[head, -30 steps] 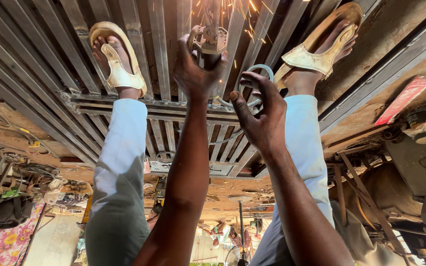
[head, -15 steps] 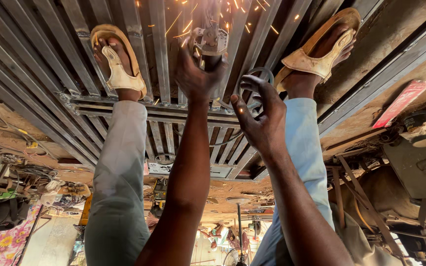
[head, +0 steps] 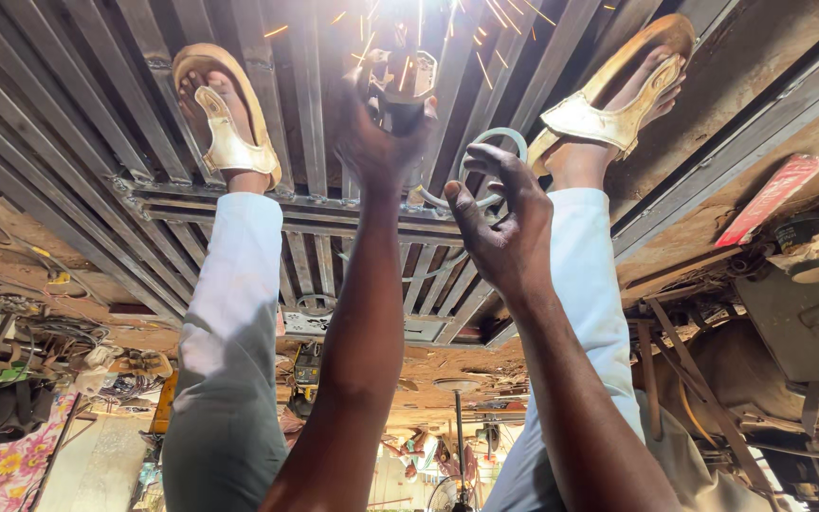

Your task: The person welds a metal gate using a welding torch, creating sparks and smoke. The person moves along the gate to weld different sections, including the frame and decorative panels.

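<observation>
Left hand [head: 376, 142] wrapped tight around grinder [head: 400, 81], pressing it against metal grille [head: 315, 114]; sparks [head: 485, 24] spray from contact point. Right hand [head: 500, 223] half open, fingers curled loosely, fingertips touching grey metal ring [head: 514, 142] just beside grinder; nothing gripped firmly. Both feet in gold sandals, left sandal [head: 225, 123] and right sandal [head: 618, 100], planted on grille either side of hands. White trouser legs [head: 234, 275]. Red flat strip [head: 770, 199] lies well to right.
</observation>
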